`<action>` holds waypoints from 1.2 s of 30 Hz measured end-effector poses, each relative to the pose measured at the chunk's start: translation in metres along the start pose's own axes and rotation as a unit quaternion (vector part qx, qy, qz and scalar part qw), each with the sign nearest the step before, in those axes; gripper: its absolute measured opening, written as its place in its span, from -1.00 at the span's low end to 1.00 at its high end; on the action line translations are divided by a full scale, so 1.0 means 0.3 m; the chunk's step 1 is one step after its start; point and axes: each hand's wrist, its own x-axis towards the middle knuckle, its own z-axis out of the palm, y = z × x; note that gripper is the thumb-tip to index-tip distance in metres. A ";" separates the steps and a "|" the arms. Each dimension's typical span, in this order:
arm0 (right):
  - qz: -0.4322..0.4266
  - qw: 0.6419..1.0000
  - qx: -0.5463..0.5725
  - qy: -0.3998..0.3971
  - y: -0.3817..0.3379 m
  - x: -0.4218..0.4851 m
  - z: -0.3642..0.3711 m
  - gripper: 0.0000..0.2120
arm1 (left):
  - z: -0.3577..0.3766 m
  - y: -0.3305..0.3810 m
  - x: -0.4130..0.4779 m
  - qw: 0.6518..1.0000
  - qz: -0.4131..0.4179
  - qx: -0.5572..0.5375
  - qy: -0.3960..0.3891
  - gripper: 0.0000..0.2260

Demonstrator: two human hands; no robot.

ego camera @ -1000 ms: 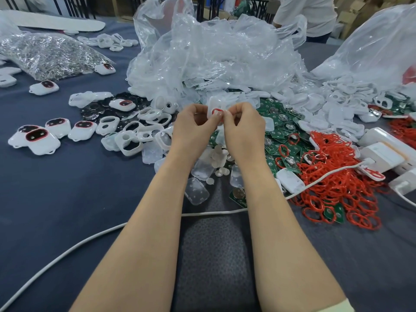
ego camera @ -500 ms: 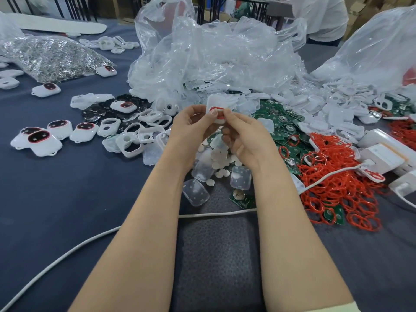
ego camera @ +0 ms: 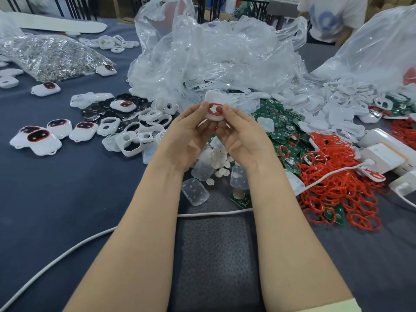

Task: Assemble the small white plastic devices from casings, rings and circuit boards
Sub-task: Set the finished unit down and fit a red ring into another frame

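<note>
Both hands, left hand and right hand, are pinching one white casing with its red ring between fingertips, palms up, raised above the parts pile.

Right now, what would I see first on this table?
In the middle, the left hand and right hand pinch a white casing with a red ring in it. A bright heap of red rings lies to the right, and crumpled clear plastic bags pile up behind.
</note>
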 end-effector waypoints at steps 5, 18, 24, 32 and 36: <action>-0.054 0.986 -0.136 0.082 0.021 0.012 0.000 -0.93 | -0.002 -0.007 0.011 0.998 -0.005 0.001 0.060 -0.93; -0.303 0.809 -0.470 0.181 0.048 -0.010 0.028 -0.91 | 0.003 -0.045 0.032 0.958 0.123 0.228 0.123 -0.93; -0.243 0.843 -0.443 0.182 0.030 -0.003 0.019 -0.91 | 0.001 -0.046 0.028 0.973 0.083 0.190 0.104 -0.92; -0.245 0.825 -0.476 0.182 0.032 -0.012 0.022 -0.87 | 0.009 -0.044 0.018 0.943 0.100 0.303 0.099 -0.81; -0.268 0.799 -0.507 0.181 0.035 -0.014 0.022 -0.89 | 0.016 -0.047 0.012 0.916 0.118 0.367 0.109 -0.80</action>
